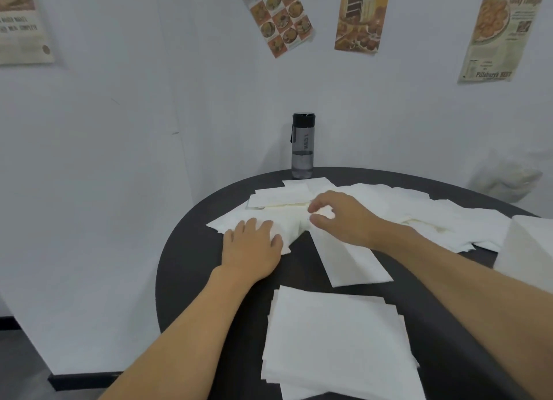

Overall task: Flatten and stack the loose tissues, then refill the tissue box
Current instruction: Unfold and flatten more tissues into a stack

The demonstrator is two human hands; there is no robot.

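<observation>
Round dark table (191, 268) pushed up against a white wall, with loose tissues (419, 208) scattered all over the far half, overlapping and a bit rumpled. Left hand (253, 248) lying palm down, fingers spread fairly wide and flat on a crumpled tissue (287, 224) near the left end of the mess, pinning it to the tabletop. Right hand (341, 217) hovering just beside it, thumb and forefinger drawn narrow into a pinch on a bit of that same tissue, other fingers curled loosely; hard to tell how much paper is actually caught in the pinch. One folded tissue (350, 259) lying flat on its own, partly tucked under the right wrist. Closer in, a neat stack of flattened tissues (338, 340) sitting on the near part of the table, edges slightly fanned, well apart from both hands. Something white and boxy (526, 247) at the right edge, cut off by the frame, could be the tissue box but can't say for sure. Dark water bottle (302, 145) standing upright at the back rim, just behind the farthest sheets. Food posters (360, 17) taped on the wall above. Crinkled plastic bag (505, 175) off to the right beyond the table
</observation>
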